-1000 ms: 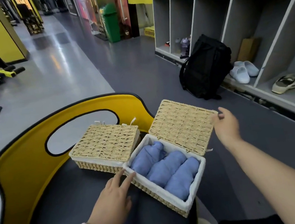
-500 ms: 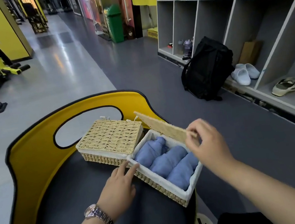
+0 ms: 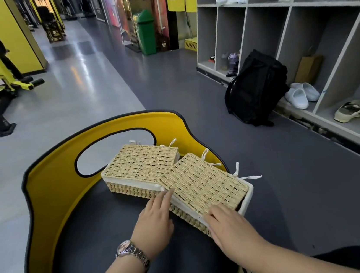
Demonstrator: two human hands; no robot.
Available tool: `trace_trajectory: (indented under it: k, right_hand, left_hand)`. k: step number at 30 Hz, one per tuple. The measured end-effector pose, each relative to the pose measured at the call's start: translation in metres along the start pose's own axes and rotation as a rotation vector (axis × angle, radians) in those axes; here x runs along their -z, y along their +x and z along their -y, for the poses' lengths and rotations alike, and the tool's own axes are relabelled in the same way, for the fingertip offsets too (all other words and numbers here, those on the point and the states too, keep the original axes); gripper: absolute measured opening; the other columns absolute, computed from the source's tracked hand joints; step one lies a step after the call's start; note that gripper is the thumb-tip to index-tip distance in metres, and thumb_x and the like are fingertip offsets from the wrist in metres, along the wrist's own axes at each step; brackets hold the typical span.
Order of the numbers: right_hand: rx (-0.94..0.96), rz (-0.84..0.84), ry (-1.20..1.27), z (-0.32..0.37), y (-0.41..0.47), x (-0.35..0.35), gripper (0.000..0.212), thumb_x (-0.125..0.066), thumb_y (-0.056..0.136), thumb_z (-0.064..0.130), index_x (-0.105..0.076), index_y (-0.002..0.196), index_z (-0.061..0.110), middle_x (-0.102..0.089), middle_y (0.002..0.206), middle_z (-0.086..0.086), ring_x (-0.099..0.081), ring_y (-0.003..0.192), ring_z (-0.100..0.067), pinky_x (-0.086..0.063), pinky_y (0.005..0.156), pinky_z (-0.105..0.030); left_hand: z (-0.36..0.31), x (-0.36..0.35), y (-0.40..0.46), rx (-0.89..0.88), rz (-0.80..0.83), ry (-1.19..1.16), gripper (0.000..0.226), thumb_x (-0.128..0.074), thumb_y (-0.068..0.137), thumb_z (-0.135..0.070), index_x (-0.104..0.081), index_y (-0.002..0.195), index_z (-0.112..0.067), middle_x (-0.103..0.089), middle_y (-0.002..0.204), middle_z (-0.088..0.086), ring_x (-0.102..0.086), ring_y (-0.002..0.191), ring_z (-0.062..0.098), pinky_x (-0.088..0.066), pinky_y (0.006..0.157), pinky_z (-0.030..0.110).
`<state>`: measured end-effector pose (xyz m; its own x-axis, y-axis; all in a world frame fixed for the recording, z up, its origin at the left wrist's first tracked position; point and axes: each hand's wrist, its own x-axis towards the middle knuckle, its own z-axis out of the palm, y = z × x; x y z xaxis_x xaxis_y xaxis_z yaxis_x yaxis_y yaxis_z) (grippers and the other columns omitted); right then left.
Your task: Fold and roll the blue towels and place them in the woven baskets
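The right hand (image 3: 230, 225) is lying flat with fingers spread on the lid (image 3: 203, 183), pressing it shut; the left hand (image 3: 155, 221) is steadying the near basket (image 3: 248, 193), fingers together. I am counting two baskets, both lidded, at the worktop (image 3: 95, 226) far edge. Towels are hidden, probably inside. Next, I judge, seating the lid evenly

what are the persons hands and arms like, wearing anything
Both forearms are bare, with no sleeves in view, and neither hand is gloved. The left hand has a silver metal-link wristwatch with a round, pale dial on its wrist. The right hand wears nothing: no watch, no ring or band that shows.
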<state>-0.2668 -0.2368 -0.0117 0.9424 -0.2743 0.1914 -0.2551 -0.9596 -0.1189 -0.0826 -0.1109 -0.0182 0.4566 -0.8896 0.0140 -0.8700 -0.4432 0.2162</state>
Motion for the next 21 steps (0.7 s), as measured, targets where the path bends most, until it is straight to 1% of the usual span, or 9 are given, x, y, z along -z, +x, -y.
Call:
trace_trajectory:
  k: [2, 5, 7, 10, 12, 17, 19, 21]
  right_hand:
    - [-0.048, 0.019, -0.001, 0.002, -0.001, -0.001, 0.031, -0.077, 0.067, 0.013, -0.06, 0.091, 0.021, -0.052, 0.092, 0.006, -0.054, 0.081, -0.013, -0.052, 0.062, -0.024]
    - [-0.096, 0.034, -0.019, 0.004, -0.004, -0.004, 0.047, -0.08, 0.058, 0.006, -0.061, 0.099, 0.021, -0.056, 0.106, 0.002, -0.058, 0.09, -0.016, -0.055, 0.065, -0.027]
    - [-0.087, 0.033, -0.048, 0.004, -0.005, -0.003, 0.051, -0.082, 0.05, 0.006, -0.063, 0.095, 0.02, -0.058, 0.101, 0.002, -0.058, 0.086, -0.016, -0.055, 0.062, -0.026]
    - [-0.097, 0.065, -0.068, 0.004, -0.004, 0.003, 0.048, -0.087, 0.04, 0.01, -0.064, 0.08, 0.02, -0.057, 0.085, 0.004, -0.056, 0.074, -0.013, -0.052, 0.054, -0.022]
    - [-0.094, 0.046, -0.082, 0.004, -0.006, 0.004, 0.048, -0.088, 0.036, 0.011, -0.063, 0.076, 0.021, -0.057, 0.08, 0.005, -0.056, 0.069, -0.012, -0.05, 0.052, -0.021]
    - [-0.129, 0.009, -0.058, 0.006, -0.011, 0.005, 0.045, -0.084, 0.037, 0.01, -0.062, 0.075, 0.022, -0.054, 0.078, 0.007, -0.055, 0.068, -0.011, -0.051, 0.054, -0.021]
    - [-0.145, -0.01, -0.031, 0.006, -0.012, -0.001, 0.039, -0.083, 0.044, 0.011, -0.061, 0.075, 0.022, -0.053, 0.079, 0.008, -0.054, 0.069, -0.011, -0.052, 0.055, -0.022]
    - [-0.146, -0.052, 0.023, 0.007, -0.011, 0.0, 0.026, -0.081, 0.057, 0.017, -0.062, 0.075, 0.022, -0.053, 0.079, 0.009, -0.054, 0.07, -0.01, -0.051, 0.057, -0.022]
  left_hand:
    - [-0.003, 0.001, -0.001, -0.016, 0.021, 0.023, 0.081, -0.049, 0.088, -0.023, -0.001, 0.15, -0.037, -0.012, 0.158, 0.001, -0.022, 0.141, 0.024, -0.033, 0.112, 0.037]
    - [-0.008, 0.002, -0.002, -0.007, 0.037, 0.047, 0.079, -0.048, 0.088, -0.023, -0.001, 0.149, -0.04, -0.008, 0.158, 0.002, -0.023, 0.139, 0.023, -0.034, 0.11, 0.034]
    - [-0.012, 0.003, -0.002, 0.007, 0.044, 0.046, 0.078, -0.049, 0.088, -0.023, -0.002, 0.149, -0.041, -0.006, 0.158, 0.002, -0.021, 0.14, 0.022, -0.033, 0.11, 0.034]
    - [-0.015, 0.003, -0.002, 0.018, 0.049, 0.034, 0.077, -0.049, 0.087, -0.023, -0.005, 0.147, -0.042, -0.006, 0.159, 0.002, -0.019, 0.141, 0.023, -0.033, 0.11, 0.035]
    - [-0.018, 0.003, -0.004, 0.016, 0.055, 0.017, 0.075, -0.05, 0.087, -0.021, -0.008, 0.146, -0.043, -0.006, 0.159, 0.004, -0.018, 0.142, 0.025, -0.033, 0.11, 0.037]
    - [-0.018, 0.004, -0.007, 0.02, 0.051, 0.002, 0.073, -0.049, 0.087, -0.022, -0.011, 0.145, -0.045, -0.005, 0.158, 0.006, -0.014, 0.144, 0.026, -0.031, 0.112, 0.037]
    - [-0.019, 0.005, -0.01, 0.025, 0.035, -0.001, 0.071, -0.049, 0.088, -0.022, -0.014, 0.144, -0.046, -0.001, 0.158, 0.006, -0.01, 0.145, 0.027, -0.03, 0.113, 0.037]
    - [-0.019, 0.004, -0.011, 0.016, 0.019, -0.014, 0.068, -0.048, 0.087, -0.021, -0.018, 0.143, -0.045, 0.002, 0.158, 0.003, -0.011, 0.145, 0.026, -0.032, 0.112, 0.038]
